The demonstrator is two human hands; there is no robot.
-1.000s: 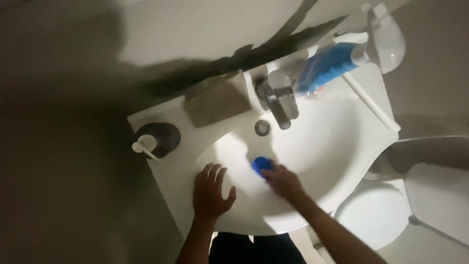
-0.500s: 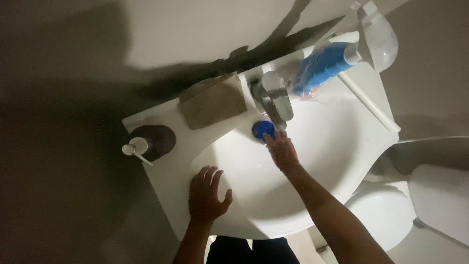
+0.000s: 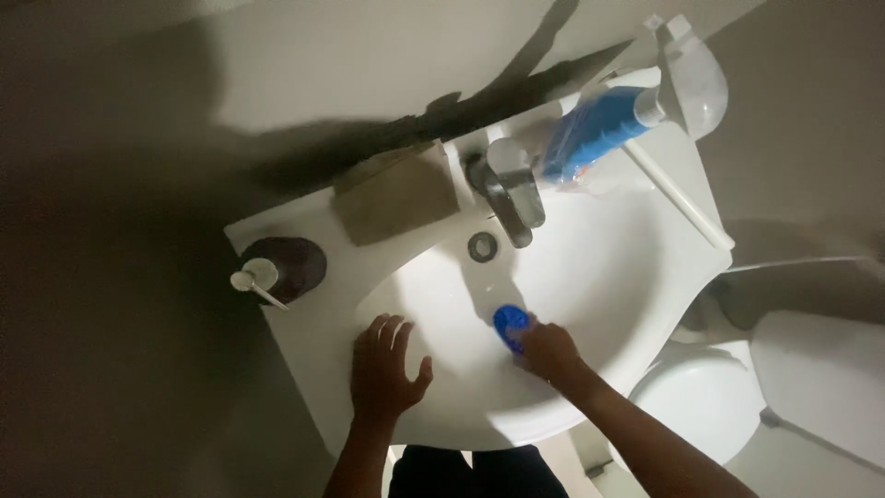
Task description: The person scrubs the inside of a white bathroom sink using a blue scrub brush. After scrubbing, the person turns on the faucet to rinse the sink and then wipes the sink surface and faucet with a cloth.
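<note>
Your right hand (image 3: 548,350) is down inside the white sink (image 3: 608,277), fingers curled around a small blue scrubber (image 3: 511,321) and pressing it against the basin floor, just in front of the drain (image 3: 482,246). Your left hand (image 3: 385,369) lies flat on the sink's front rim with the fingers spread, gripping nothing, and the two hands are apart, the left on the rim and the right in the bowl. The basin holds only the scrubber and your right hand; whether any water or foam lies in it cannot be told in this dim light. Behind the drain stands the metal faucet (image 3: 510,189), its spout reaching over the bowl. On the back left ledge sits a dark round soap dispenser (image 3: 281,269) with a pale pump on top; its fill level does not show. Next to it a brown folded cloth (image 3: 398,196) lies on the ledge. At the back right, a blue spray bottle (image 3: 597,129) leans beside the faucet, and its contents cannot be judged. A white toilet (image 3: 701,397) stands near the sink's right side.
</note>
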